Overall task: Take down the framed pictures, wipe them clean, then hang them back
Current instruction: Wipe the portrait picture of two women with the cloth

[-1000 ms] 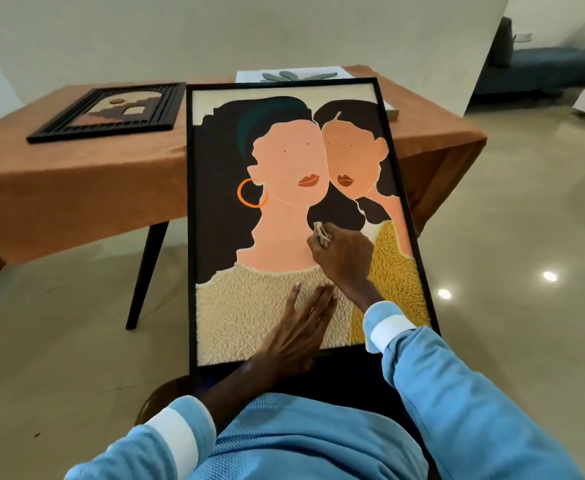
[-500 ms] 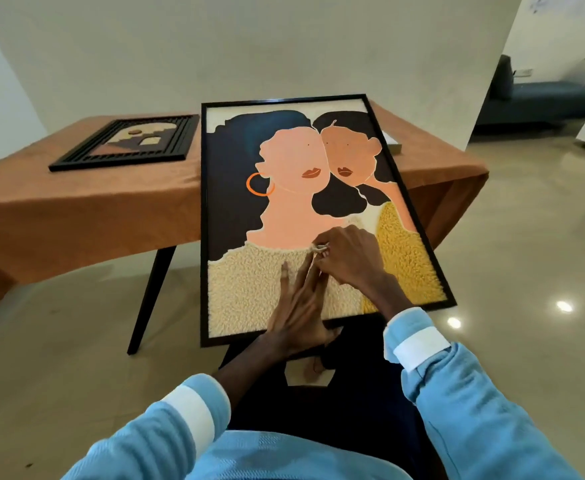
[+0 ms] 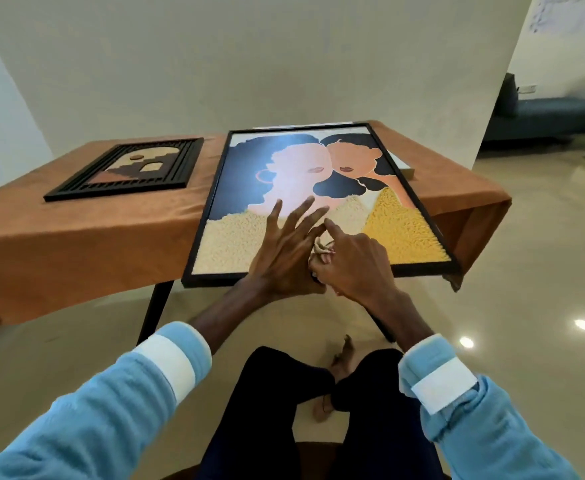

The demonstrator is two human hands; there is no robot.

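A large black-framed picture [image 3: 405, 233] of two women lies nearly flat on the table, its near end overhanging the table edge towards me. My left hand [image 3: 284, 258] rests on its lower middle with fingers spread and straight. My right hand [image 3: 350, 268] sits right beside it, holding a small beige cloth [image 3: 320, 251] bunched in its curled fingers, index finger pointing forward onto the picture. The cloth is mostly hidden between the two hands.
A smaller black-framed abstract picture [image 3: 131, 171] lies flat on the orange tablecloth [image 3: 76, 237] at the left. A white item [image 3: 402, 164] peeks from behind the big picture. A plain wall stands behind; a dark sofa [image 3: 547, 116] is at the far right.
The big picture has gone from standing steeply against the table to lying almost flat on it. Both hands stayed on its lower part, and my right hand came down beside my left.
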